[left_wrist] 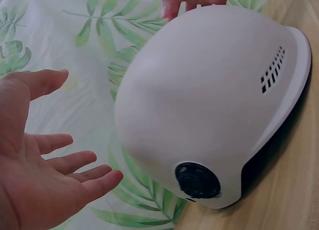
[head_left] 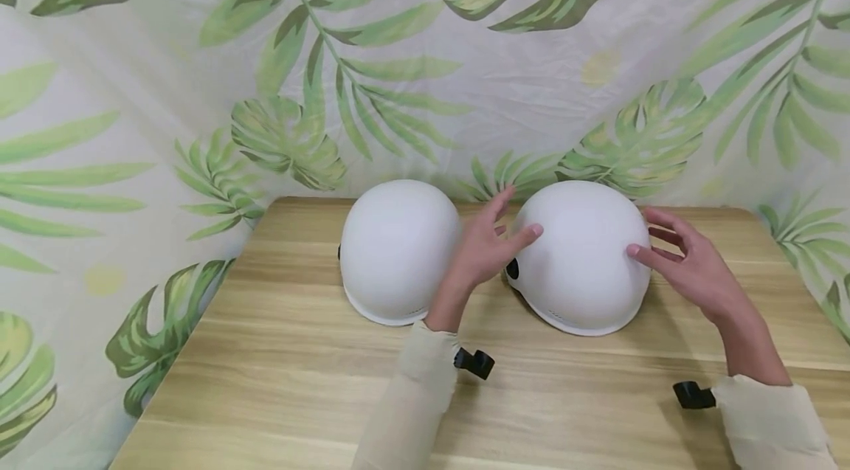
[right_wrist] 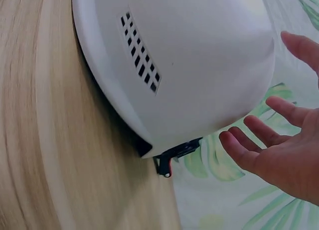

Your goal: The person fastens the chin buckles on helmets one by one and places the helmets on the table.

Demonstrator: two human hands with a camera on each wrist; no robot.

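Two white helmets stand dome up on the table: a left helmet and a right helmet. Between them is my left hand, fingers spread, beside the right helmet. In the left wrist view a gap separates this hand from the shell, which carries a black round knob and a slotted vent. My right hand is at the same helmet's other side, fingers loosely bent and apart from the shell in the right wrist view. A black clip hangs under its edge there.
The wooden table ends at a wall covered by a leaf-patterned cloth, close behind both helmets. Black mounts stick out from both sleeved wrists. The left forearm passes in front of the left helmet's right edge.
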